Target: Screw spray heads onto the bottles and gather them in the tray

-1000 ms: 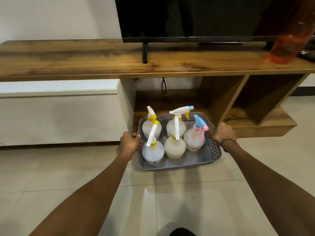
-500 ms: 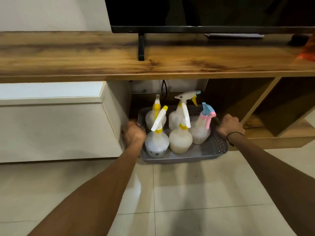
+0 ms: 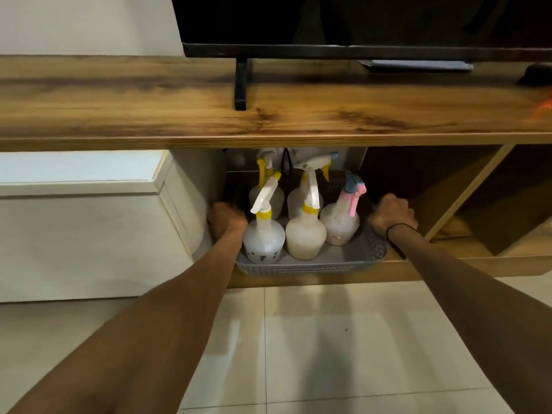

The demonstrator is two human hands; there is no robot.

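A grey plastic tray (image 3: 313, 265) with a perforated, lattice-like wall sits in the lower open compartment of a wood-grain TV cabinet (image 3: 268, 121), its near wall level with the shelf's front lip. Five translucent, bulb-shaped spray bottles stand upright in it, packed close. In front, the left bottle (image 3: 263, 239) has a yellow collar and white trigger head, and the middle bottle (image 3: 305, 237), milky, also carries a yellow collar. The right bottle (image 3: 340, 224) has a pink and blue head. Two more bottles (image 3: 298, 198) stand behind, their heads almost under the cabinet's thick top board.

The left hand (image 3: 227, 221) grips the tray's left rim, fingers curled over it, squeezed between the tray and the cream side panel (image 3: 191, 210). The right hand (image 3: 391, 215), a dark band at its wrist, has its fingers curled round the right rim, with open shelf space to its right. Glossy pale floor tiles (image 3: 343, 339) stretch in front.
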